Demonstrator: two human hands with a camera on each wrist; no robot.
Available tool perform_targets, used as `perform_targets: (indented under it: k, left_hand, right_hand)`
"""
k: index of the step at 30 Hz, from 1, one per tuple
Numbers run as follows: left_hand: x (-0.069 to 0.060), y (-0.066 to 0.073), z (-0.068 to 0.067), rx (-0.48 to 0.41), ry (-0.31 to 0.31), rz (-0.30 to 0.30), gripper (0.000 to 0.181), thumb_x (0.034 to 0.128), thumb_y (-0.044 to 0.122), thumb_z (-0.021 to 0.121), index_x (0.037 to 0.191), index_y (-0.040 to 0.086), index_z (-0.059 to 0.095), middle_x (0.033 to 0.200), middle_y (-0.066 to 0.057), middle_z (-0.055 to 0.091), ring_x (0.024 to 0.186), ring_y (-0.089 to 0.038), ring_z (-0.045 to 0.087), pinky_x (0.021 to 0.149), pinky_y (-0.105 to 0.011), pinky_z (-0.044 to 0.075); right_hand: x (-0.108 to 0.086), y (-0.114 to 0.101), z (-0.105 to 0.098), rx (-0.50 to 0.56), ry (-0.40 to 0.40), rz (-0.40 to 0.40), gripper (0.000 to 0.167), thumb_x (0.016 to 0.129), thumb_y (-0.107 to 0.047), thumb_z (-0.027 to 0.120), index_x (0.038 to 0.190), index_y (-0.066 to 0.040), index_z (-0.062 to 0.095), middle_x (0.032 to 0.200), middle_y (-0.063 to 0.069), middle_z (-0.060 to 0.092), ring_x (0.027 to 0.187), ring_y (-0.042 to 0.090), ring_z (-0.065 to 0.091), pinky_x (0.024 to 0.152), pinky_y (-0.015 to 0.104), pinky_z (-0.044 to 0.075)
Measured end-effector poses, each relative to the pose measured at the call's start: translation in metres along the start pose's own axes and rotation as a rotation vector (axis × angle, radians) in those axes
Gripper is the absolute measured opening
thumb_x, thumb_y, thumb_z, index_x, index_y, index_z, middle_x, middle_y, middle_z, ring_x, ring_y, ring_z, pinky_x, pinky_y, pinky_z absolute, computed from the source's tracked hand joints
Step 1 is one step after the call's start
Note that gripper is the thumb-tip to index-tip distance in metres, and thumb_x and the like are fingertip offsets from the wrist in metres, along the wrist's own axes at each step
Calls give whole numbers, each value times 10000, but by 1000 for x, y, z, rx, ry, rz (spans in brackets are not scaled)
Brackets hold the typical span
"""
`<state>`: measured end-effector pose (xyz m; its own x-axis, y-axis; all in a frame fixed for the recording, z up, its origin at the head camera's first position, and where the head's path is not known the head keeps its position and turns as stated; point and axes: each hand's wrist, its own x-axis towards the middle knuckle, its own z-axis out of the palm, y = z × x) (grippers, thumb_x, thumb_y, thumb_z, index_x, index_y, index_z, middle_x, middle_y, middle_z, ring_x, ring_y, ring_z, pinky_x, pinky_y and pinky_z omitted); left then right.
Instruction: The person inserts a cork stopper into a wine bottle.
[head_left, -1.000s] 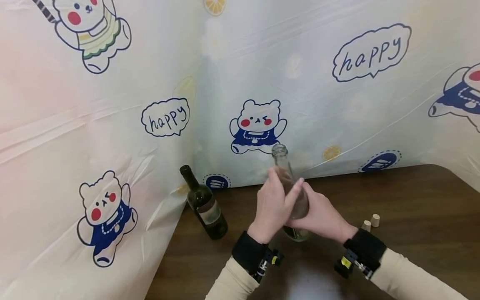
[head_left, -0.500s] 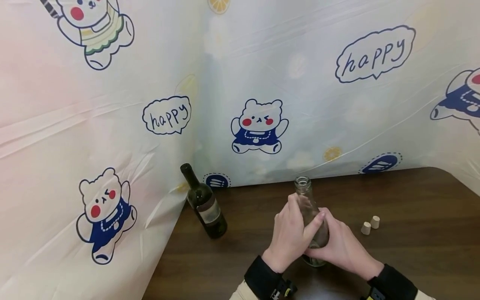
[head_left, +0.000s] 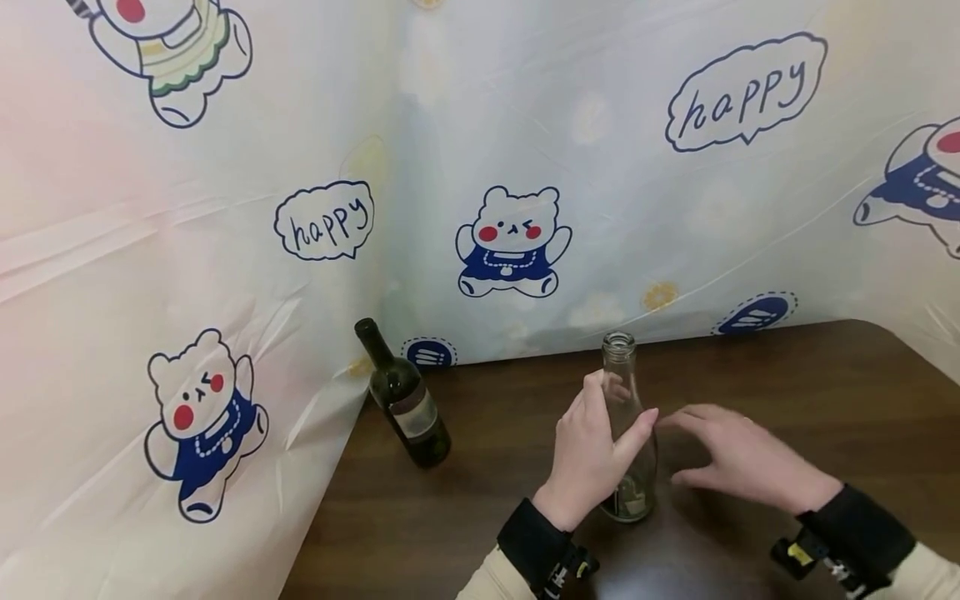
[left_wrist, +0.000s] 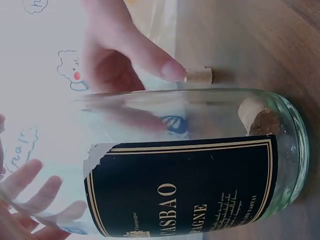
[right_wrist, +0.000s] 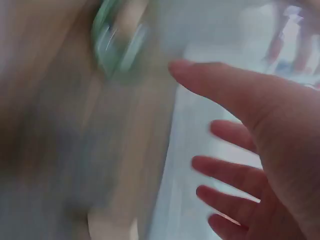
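A clear glass bottle (head_left: 630,433) stands upright on the table. My left hand (head_left: 592,454) holds it, fingers behind the glass and thumb across the front. The left wrist view shows its black label (left_wrist: 180,185). Near its base a cork (left_wrist: 257,117) shows through the glass, seemingly inside the bottle. To the right, my right hand (head_left: 750,458) is apart from the bottle, its fingers spread and holding nothing. Beyond the right thumb, another cork (left_wrist: 200,75) sits on the table; in the head view this hand hides that spot. The right wrist view is blurred.
A dark green wine bottle (head_left: 405,400) stands upright at the table's back left. The brown wooden table (head_left: 862,392) meets a printed curtain (head_left: 510,108) at its back and left edges.
Both hands bring the clear bottle down and right to stand upright on the table. My right hand then lets go and moves right, covering the two corks; my left hand stays on the bottle.
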<state>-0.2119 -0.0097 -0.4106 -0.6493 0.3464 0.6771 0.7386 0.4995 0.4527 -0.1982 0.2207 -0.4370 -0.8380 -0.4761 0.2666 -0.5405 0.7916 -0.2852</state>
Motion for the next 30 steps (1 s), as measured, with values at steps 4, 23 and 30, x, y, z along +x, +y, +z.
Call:
perform_targets:
  k: [4, 23, 30]
  left_hand:
    - [0, 0, 1, 8, -7, -17, 474, 1014, 425, 629, 1312, 114, 431, 1072, 34, 619, 972, -64, 621, 718, -154, 440]
    - [0, -1, 1, 9, 14, 8, 461, 1016, 393, 637, 1321, 121, 423, 1104, 40, 618, 1005, -53, 620, 765, -148, 449]
    - [0, -1, 2, 9, 24, 13, 455, 1016, 398, 634, 1316, 121, 433, 1115, 32, 622, 1009, -50, 620, 752, -149, 455]
  right_hand:
    - [-4, 37, -6, -335, -10, -128, 435, 666, -211, 944, 1032, -76, 752, 1000, 120, 699, 1034, 408, 634, 984, 642, 415]
    - [14, 61, 0, -349, 125, -237, 342, 687, -146, 882, 902, -146, 616, 684, -146, 506, 725, 217, 564, 811, 527, 472]
    - [38, -2, -63, 66, 306, -49, 290, 971, -164, 715, 1241, -113, 623, 1096, 24, 697, 1017, 257, 664, 890, 501, 491]
